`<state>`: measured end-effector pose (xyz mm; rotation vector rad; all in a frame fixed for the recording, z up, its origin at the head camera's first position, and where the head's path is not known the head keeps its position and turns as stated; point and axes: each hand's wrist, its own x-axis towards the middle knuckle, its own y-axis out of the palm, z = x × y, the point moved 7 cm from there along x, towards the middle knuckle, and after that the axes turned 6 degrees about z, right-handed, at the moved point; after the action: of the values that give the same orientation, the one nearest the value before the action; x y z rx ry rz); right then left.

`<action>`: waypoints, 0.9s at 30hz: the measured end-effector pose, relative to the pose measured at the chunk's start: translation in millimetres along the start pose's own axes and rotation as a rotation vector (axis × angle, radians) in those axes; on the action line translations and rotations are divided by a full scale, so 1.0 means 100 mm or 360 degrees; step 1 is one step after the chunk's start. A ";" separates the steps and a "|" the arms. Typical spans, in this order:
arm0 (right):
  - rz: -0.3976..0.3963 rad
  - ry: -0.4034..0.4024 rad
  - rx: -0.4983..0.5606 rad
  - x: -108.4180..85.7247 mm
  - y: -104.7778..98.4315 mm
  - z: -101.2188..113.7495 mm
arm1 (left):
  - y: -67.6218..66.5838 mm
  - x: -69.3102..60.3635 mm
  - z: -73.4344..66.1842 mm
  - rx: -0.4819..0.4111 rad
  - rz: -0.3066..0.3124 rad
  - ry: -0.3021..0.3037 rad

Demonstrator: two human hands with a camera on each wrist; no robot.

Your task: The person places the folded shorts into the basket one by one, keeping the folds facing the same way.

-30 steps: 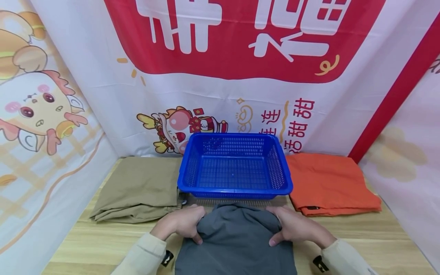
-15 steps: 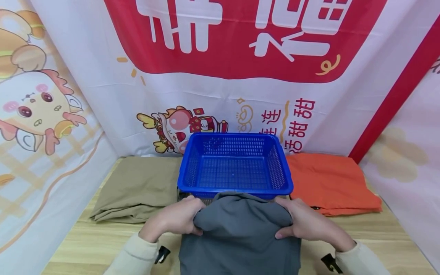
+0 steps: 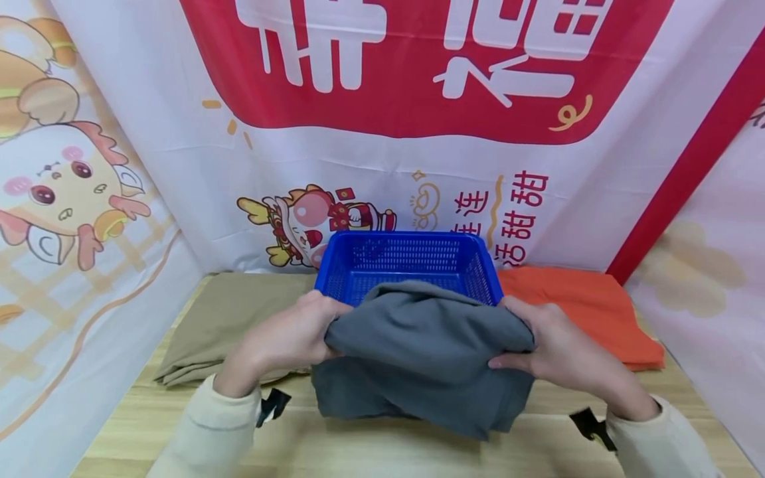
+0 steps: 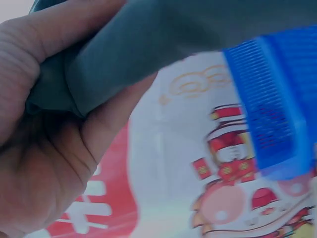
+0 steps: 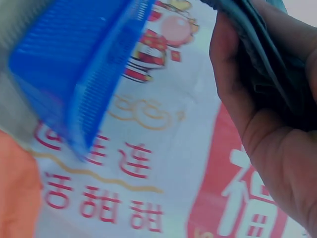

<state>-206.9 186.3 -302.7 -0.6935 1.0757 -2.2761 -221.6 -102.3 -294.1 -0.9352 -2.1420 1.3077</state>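
A folded dark grey garment (image 3: 424,352) hangs in the air between my two hands, over the front part of the blue plastic basket (image 3: 412,255). Its lower layers droop above the table. My left hand (image 3: 289,332) grips the left side, and in the left wrist view the cloth (image 4: 119,59) runs between thumb and fingers. At the right side my right hand (image 3: 556,345) pinches the edge, thumb in front. Several fabric layers (image 5: 262,49) show inside that grip in the right wrist view. The basket's front rim is hidden behind the garment.
A folded khaki garment (image 3: 239,325) lies left of the basket, partly behind my left arm. To the right is a folded orange garment (image 3: 580,312), partly covered by my right hand. A printed cloth backdrop (image 3: 394,159) rises behind the wooden table (image 3: 352,451).
Both hands have lifted the dark grey garment off the table and carried it forward to the basket. The basket and the other two garments have stayed in place.
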 end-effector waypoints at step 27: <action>-0.0488 0.0061 -0.0353 0.56 -0.66 0.00 | -0.83 0.36 0.09 0.0326 -0.0501 -0.0061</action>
<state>-263.9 186.0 -237.3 -0.9652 1.3323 -2.4544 -277.5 -106.9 -222.9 -0.4720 -2.0339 1.3582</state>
